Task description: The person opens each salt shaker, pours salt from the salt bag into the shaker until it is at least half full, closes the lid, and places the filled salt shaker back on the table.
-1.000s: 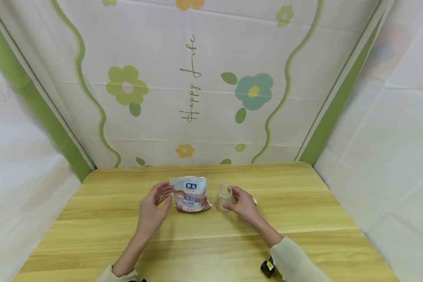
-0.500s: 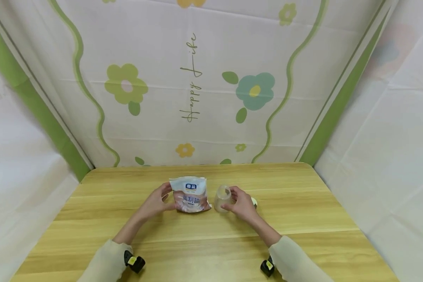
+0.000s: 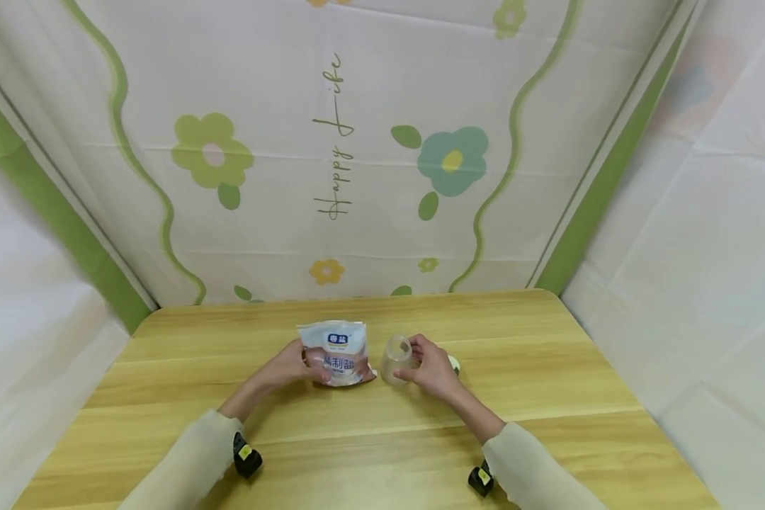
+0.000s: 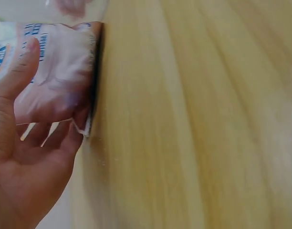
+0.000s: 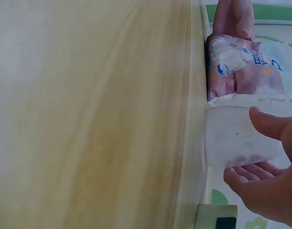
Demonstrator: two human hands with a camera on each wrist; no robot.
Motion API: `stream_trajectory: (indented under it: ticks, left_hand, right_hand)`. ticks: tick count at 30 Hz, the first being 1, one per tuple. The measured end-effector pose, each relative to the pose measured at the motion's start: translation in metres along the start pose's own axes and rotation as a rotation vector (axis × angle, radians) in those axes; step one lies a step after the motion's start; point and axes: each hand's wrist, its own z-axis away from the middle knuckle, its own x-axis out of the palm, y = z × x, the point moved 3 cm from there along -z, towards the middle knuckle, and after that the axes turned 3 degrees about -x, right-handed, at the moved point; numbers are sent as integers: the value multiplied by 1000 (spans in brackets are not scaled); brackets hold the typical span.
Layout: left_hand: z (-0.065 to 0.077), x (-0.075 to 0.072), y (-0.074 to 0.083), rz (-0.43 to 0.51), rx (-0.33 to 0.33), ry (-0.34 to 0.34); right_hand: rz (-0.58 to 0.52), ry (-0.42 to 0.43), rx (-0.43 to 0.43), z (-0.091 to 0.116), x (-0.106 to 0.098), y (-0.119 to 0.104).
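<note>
a person's two bare hands reached forward over a wood-grained bench (image 3: 370, 446), seen from above. the left hand (image 3: 290, 367) was grasping a soft plastic packet (image 3: 339, 354), its thumb pressed on the front and its other fingers behind. the packet stood upright on the bench, left of the middle of the head view; it was white at the top and pinkish brown below, with a blue logo and blue chinese characters. just to its right, with a narrow gap between them in the head view, stood a clear, colourless jar (image 3: 395, 361), upright and slightly cloudy. the right hand (image 3: 435, 368) was grasping the jar, thumb on the near side and fingers curved round the far side. near the right hand lay a small pale object (image 5: 205, 217) with a dark patch, partly hidden in the head view. both arms wore cream sleeves (image 3: 188, 460), and a small black device (image 3: 248, 457) sat at each cuff. behind the bench hung a white cloth (image 3: 261, 85) printed with green and teal flowers, wavy green lines and the words "happy life", turned sideways.
</note>
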Motion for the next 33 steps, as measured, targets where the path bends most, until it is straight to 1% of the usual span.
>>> stream_trajectory:
  ticks: [3,7,14,20,23,29,33]
  left_hand:
    - [-4,3,-2,31,24,-27]
    - [-7,4,-4,66,54,-37]
    - [-8,6,-8,39,94,-37]
    - [-8,8,-12,-16,89,0]
    - [-7,9,-12,-20,81,16]
    - [-5,10,-6,45,70,9]
    - [-5,9,-3,80,22,9]
  right_hand:
    - [2,-7,2,-1,0,0]
    - [12,-10,-1,-1,-1,-2]
    - [19,-18,-13,0,-2,-4]
    - [15,-19,-16,1,-1,-2]
    - [13,-28,-16,1,1,-1]
    - [24,-44,-28,1,1,-1]
    - [33,-48,-37,0,0,-3]
